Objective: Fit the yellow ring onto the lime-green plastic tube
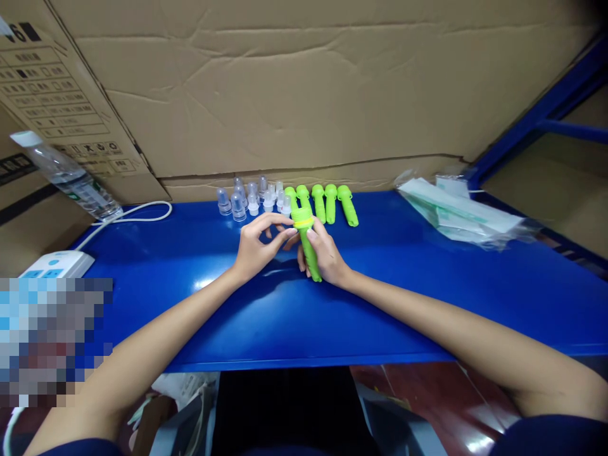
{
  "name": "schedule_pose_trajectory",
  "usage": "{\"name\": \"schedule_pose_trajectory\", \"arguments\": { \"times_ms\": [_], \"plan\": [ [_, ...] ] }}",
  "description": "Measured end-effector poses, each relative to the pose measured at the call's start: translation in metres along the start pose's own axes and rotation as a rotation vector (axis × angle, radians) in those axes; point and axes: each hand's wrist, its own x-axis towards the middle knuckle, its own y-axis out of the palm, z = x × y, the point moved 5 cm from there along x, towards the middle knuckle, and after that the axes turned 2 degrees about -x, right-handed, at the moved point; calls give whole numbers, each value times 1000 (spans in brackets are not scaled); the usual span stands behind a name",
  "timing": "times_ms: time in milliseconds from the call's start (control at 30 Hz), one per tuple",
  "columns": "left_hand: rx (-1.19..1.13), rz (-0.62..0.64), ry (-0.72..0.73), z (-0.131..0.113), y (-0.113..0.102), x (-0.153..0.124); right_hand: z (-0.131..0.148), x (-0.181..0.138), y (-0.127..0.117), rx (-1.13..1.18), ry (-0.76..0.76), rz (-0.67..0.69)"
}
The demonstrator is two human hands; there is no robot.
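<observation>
My right hand is wrapped round a bright green ribbed plastic handle held upright over the blue table. A yellow ring sits near the handle's top. My left hand pinches at that top end with thumb and fingertips. Behind my hands, several more green handles lie in a row. To their left stands a cluster of small clear plastic caps.
A cardboard wall closes the back of the table. A water bottle leans at the far left above a white power strip and its cable. Clear bags of packets lie at the right, by a blue rack frame.
</observation>
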Motion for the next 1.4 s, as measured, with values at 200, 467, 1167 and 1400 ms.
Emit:
{"name": "schedule_pose_trajectory", "arguments": {
  "times_ms": [200,467,1167,1400],
  "plan": [
    [-27,28,-95,13,0,-1,3,2,-4,-197,-74,-58],
    [-159,60,-207,22,3,-4,6,6,-9,-338,-248,-175],
    [-123,234,-284,29,6,-3,8,10,-6,-434,-253,-74],
    [-133,352,-246,22,4,2,6,7,-1,-522,-280,64]
  ]
}}
